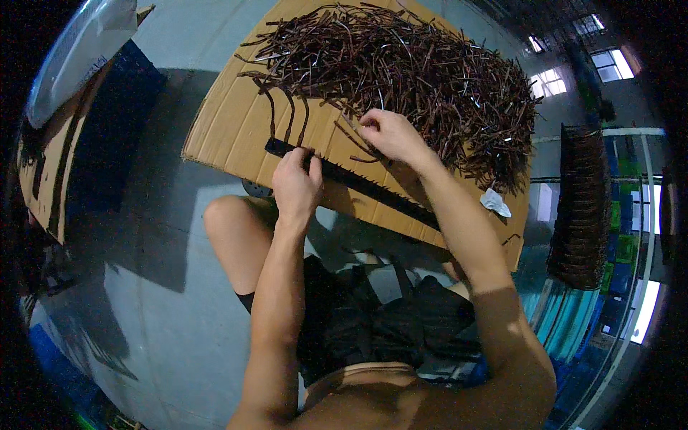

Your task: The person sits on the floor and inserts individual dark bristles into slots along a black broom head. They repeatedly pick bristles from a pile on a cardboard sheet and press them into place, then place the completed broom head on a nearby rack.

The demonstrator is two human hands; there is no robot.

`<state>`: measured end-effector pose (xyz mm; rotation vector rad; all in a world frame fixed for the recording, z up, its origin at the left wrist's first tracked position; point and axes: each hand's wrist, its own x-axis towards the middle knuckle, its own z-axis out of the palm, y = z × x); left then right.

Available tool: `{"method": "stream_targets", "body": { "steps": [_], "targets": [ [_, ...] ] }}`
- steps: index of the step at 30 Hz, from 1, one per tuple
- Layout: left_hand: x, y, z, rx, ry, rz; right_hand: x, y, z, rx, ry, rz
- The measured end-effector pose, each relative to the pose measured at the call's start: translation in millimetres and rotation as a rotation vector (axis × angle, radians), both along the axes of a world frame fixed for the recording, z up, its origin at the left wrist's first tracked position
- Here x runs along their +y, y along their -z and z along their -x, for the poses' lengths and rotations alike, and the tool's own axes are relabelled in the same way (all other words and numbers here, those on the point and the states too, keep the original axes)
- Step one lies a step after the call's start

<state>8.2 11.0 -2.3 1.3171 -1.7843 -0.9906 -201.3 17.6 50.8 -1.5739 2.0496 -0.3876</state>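
Note:
A long black strip with a row of small teeth (pixel 376 190) lies slantwise along the near edge of a cardboard sheet (pixel 222 136). My left hand (pixel 297 183) is closed on the strip near its left end, thumb and fingers pressed together. Beyond that hand, three thin brown bent rods (pixel 307 118) stretch from the strip toward a big tangled pile of similar rods (pixel 401 61). My right hand (pixel 394 137) hovers at the pile's near edge with its fingers curled in a pinch. Slim rods lie beside its fingertips, and whatever is between them is too small to make out.
A crumpled white scrap (pixel 495 203) sits at the right of the cardboard. To the left stands a dark blue box (pixel 118 129) with clear plastic (pixel 79 57) over it. On the right, a dense bundle of dark rods (pixel 582 208) hangs by a pale metal frame (pixel 648 172).

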Motion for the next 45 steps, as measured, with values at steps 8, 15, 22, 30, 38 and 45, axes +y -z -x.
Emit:
{"method": "stream_targets", "body": {
  "steps": [8, 15, 22, 30, 38, 45],
  "targets": [
    [1.8, 1.9, -0.9, -0.004, -0.013, 0.005, -18.2, 46.1, -35.9, 0.048, 0.073, -0.056],
    [8.9, 1.1, -0.3, 0.0, 0.045, 0.029, 15.3, 25.1, -22.3, 0.096, -0.192, -0.139],
    [20.8, 6.0, 10.3, 0.018, 0.122, 0.102, 61.3, 33.4, 7.6, 0.2, -0.02, -0.104],
    [20.7, 1.8, 13.7, 0.01, -0.007, 0.116, 88.8, -8.8, 12.6, -0.812, 0.608, -0.027],
    [17.9, 14.3, 14.5, -0.03, 0.0, 0.251, 44.9, 6.4, -60.5, -0.749, 0.285, 0.408],
    [17.9, 11.7, 13.7, -0.068, 0.012, 0.297, 47.3, 19.5, -78.2, -0.543, 0.296, 0.446]
  ]
}}
